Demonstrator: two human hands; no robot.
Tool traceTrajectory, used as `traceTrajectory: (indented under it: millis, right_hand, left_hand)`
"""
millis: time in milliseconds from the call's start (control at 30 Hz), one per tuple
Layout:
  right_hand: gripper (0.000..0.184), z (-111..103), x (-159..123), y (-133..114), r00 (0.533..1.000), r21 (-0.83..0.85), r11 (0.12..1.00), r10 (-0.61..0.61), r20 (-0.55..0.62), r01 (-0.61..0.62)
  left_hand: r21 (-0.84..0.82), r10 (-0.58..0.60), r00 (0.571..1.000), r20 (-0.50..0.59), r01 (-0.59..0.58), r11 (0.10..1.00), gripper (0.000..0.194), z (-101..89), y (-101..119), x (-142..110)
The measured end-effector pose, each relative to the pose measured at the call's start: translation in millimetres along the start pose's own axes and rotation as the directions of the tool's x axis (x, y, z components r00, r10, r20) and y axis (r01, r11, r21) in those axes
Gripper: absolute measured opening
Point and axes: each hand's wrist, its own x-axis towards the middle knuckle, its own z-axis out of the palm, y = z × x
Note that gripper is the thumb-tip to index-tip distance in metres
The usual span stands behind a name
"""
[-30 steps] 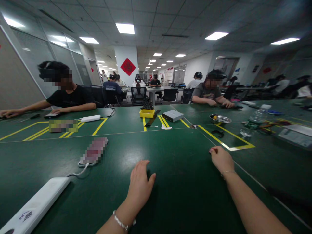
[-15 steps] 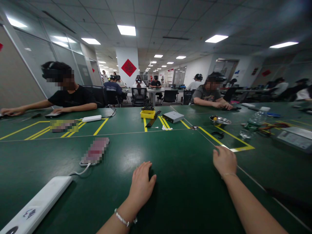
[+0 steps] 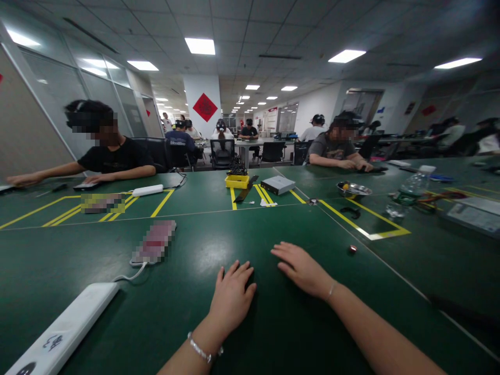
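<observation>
My left hand (image 3: 233, 296) is over the near middle of the green table (image 3: 187, 323), palm down, fingers spread and holding nothing. To its right is my right hand (image 3: 300, 268), its fingers stretched out towards the left and nothing in them. A gap of bare table separates the two hands. Right of my right hand, near the table seam, lies a small shiny copper-coloured thing (image 3: 352, 249), too small to name. A phone (image 3: 154, 242) on a white cable lies to the left of my left hand.
A white power strip (image 3: 64, 328) lies at the near left. Farther off are a yellow bin (image 3: 236, 181), a grey metal box (image 3: 277, 184), a steel bowl (image 3: 353, 189), a black curved piece (image 3: 350, 212) and a water bottle (image 3: 410, 192). Two people sit across the table.
My right hand has moved left from the table seam towards my left hand. The small copper-coloured thing now shows near where it was. My left hand's fingers have spread a little.
</observation>
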Motion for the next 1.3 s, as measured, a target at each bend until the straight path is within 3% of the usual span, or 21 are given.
traceTrajectory:
  millis: [33, 100, 133, 200, 267, 367, 733, 833, 900, 967, 1067, 1133, 1233, 1300]
  right_hand:
    - [0.041, -5, -4, 21, 0.988, -0.077, 0.989, 0.123, -0.094, -0.13]
    - [0.044, -15, -17, 66, 0.897, -0.213, 0.883, 0.363, -0.252, -0.417]
    - [0.047, -18, -26, 86, 0.835, -0.25, 0.806, 0.464, -0.295, -0.536]
    - [0.05, -24, -43, 117, 0.75, -0.279, 0.697, 0.591, -0.297, -0.66]
    - [0.049, -27, -57, 136, 0.714, -0.257, 0.667, 0.668, -0.211, -0.7]
    - [0.043, -29, -65, 143, 0.679, -0.184, 0.657, 0.727, -0.102, -0.731]
    - [0.033, -27, -61, 138, 0.615, -0.048, 0.619, 0.763, -0.201, -0.784]
    - [0.034, -29, -57, 131, 0.618, -0.052, 0.625, 0.749, -0.239, -0.779]
    - [0.032, -30, -47, 117, 0.655, -0.059, 0.666, 0.707, -0.265, -0.743]
    - [0.029, -27, -32, 90, 0.747, -0.049, 0.766, 0.609, -0.267, -0.641]
    - [0.022, -15, -9, 30, 0.913, 0.019, 0.937, 0.345, -0.217, -0.349]
    - [0.02, -4, 0, -13, 0.97, 0.064, 0.988, 0.153, -0.189, -0.143]
    - [0.019, 7, 4, -63, 0.984, 0.101, 0.992, -0.051, -0.169, 0.069]
    - [0.018, 9, 3, -75, 0.979, 0.126, 0.98, -0.136, -0.149, 0.156]
  left_hand:
    - [0.003, -0.002, 1.0, 0.003, 0.002, 1.0, 0.039, -1.0, 0, 0]
    - [0.004, -0.005, 1.0, 0.011, 0.005, 1.0, 0.039, -2.5, 1, -1]
    - [0.005, -0.004, 1.0, 0.016, 0.004, 1.0, 0.039, -3.0, 1, -1]
    - [0.01, -0.006, 1.0, 0.022, 0.006, 1.0, 0.039, -3.5, 1, -1]
    - [0.015, -0.013, 0.999, 0.029, 0.013, 1.0, 0.04, -3.5, 1, -1]
    - [0.016, -0.018, 0.999, 0.037, 0.018, 1.0, 0.04, -3.3, 0, -1]
    - [-0.064, 0.001, 1.0, -0.001, -0.001, 0.998, 0.039, -2.3, -1, -1]
    - [-0.077, -0.001, 1.0, -0.015, -0.001, 0.997, 0.035, -2.3, -1, -2]
    - [-0.098, -0.008, 0.999, -0.05, 0.003, 0.995, 0.032, -1.6, -1, -1]
    - [-0.163, -0.023, 0.994, -0.106, 0.005, 0.987, 0.032, -0.1, -2, 0]
    - [-0.322, -0.068, 0.985, -0.158, 0.013, 0.947, 0.035, 2.0, -3, 2]
    - [-0.388, -0.067, 0.986, -0.151, 0.003, 0.922, 0.035, 2.5, -1, 1]
    - [-0.377, -0.006, 0.99, -0.142, -0.049, 0.925, 0.027, 1.9, 4, -1]
    - [-0.369, 0.0, 0.991, -0.137, -0.051, 0.928, 0.019, 1.3, 7, -2]
